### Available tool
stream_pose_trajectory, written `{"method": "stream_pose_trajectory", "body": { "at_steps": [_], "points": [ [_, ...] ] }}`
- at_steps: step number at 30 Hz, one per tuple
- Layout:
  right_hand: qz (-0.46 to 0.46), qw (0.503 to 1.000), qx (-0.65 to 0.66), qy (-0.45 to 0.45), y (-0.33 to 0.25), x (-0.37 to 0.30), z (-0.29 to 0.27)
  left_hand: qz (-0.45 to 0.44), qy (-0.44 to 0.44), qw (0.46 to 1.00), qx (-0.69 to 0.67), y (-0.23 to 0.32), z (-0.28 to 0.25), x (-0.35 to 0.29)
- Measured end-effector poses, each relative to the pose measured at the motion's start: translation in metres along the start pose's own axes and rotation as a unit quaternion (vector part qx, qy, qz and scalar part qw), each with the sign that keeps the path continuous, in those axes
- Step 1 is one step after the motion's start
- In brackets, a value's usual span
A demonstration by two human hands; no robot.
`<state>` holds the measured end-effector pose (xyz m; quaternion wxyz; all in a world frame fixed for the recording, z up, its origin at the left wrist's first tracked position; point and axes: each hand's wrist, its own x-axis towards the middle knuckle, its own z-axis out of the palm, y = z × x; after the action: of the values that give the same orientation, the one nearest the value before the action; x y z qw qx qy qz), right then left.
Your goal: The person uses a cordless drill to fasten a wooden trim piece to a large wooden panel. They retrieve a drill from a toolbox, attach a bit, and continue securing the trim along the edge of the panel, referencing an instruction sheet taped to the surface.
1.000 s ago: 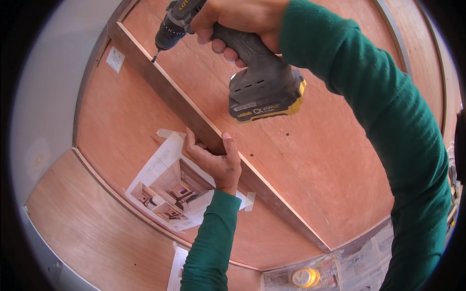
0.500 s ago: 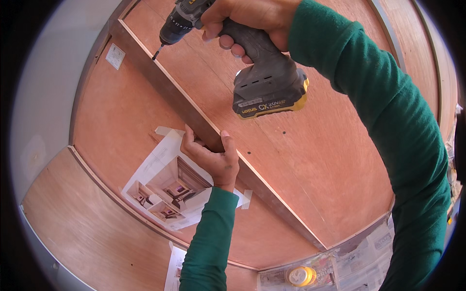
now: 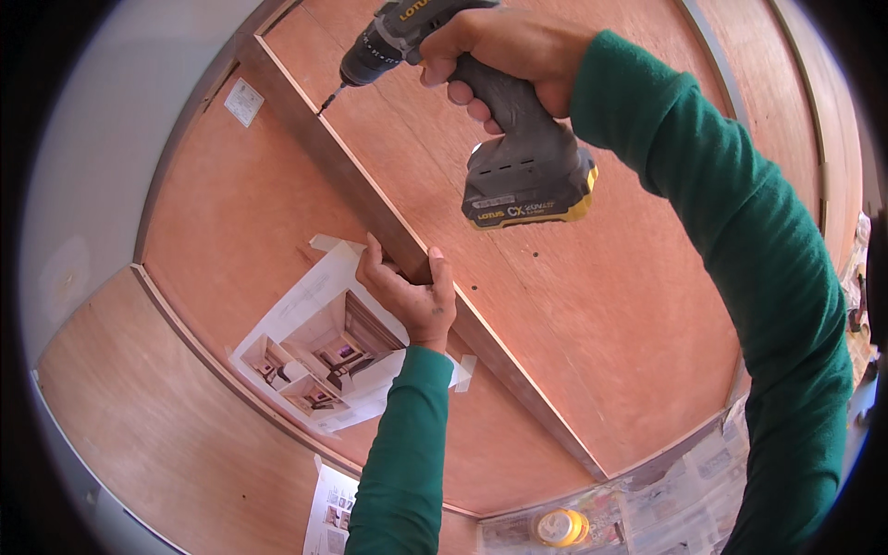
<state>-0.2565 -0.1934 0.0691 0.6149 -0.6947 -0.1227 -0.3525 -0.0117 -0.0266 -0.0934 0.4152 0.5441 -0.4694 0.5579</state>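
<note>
My right hand (image 3: 513,57) is wrapped round the grip of a black and yellow cordless drill (image 3: 532,171) at the top of the view. The drill's bit (image 3: 330,99) slants down to the left, its tip at the upper part of a long brown wooden strip (image 3: 370,208) with a pale edge. The strip runs diagonally across reddish plywood panels. Lower down, my left hand (image 3: 414,294) grips the strip, thumb on one side and fingers on the other. Beneath that hand lies a taped printed sheet (image 3: 310,347) with interior pictures.
A small white label (image 3: 243,102) is on the panel at upper left. Another printed sheet (image 3: 328,509) is at the bottom. A yellow container with a white lid (image 3: 558,527) stands on newspaper (image 3: 680,481). A grey wall (image 3: 88,176) borders the left side.
The view has shifted a little, so the drill and upper strip appear farther right. Both hands keep their holds, and the bit stays at the strip.
</note>
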Motion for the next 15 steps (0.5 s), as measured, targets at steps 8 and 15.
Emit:
{"method": "stream_pose_trajectory", "body": {
  "at_steps": [8, 15],
  "points": [
    [0.044, 0.999, 0.018, 0.005, -0.011, -0.005, 0.01, -0.044, -0.012, 0.999, -0.011, -0.012, -0.011, 0.013],
    [0.072, 0.997, 0.03, 0.012, -0.026, -0.012, 0.016, 0.208, -0.027, 0.964, 0.163, 0.006, -0.048, 0.222]
  ]
}}
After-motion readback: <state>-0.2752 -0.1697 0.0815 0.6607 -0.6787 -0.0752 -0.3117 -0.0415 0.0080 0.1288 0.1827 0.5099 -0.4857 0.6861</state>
